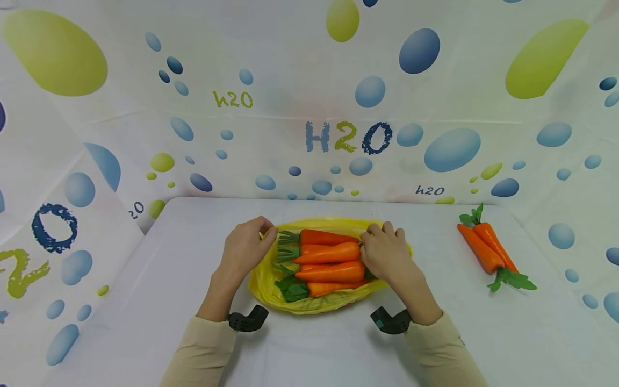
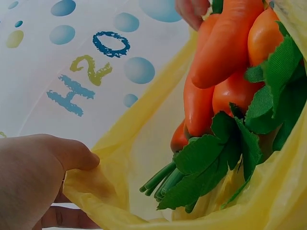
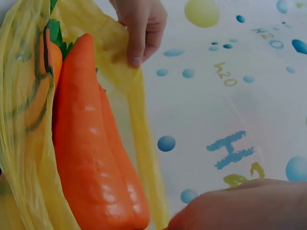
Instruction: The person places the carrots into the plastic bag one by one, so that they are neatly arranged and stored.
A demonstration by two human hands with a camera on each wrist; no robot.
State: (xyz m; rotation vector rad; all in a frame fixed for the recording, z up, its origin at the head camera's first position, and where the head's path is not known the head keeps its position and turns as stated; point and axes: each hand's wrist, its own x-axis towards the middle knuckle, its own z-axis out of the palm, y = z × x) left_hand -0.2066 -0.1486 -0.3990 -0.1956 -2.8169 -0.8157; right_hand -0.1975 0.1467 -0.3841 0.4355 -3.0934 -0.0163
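Observation:
In the head view, a yellow plastic bag (image 1: 329,309) lies spread on the white table with several orange carrots with green tops in its mouth. My left hand (image 1: 246,244) is at the bag's left end; in the left wrist view, thumb and fingers pinch the yellow rim (image 2: 91,184). At the right end, my right hand (image 1: 384,250) has its fingers curled at the leafy end of a carrot (image 1: 333,252) whose tip points left. Its fingertips are partly hidden. The right wrist view shows a large carrot (image 3: 93,143) inside the bag, close to the right hand (image 3: 244,206).
Two more carrots (image 1: 483,252) with green leaves lie crossed on the table, right of the bag. A white cloth (image 1: 290,161) printed with blue and green drops and "H2O" hangs behind the table and at its sides.

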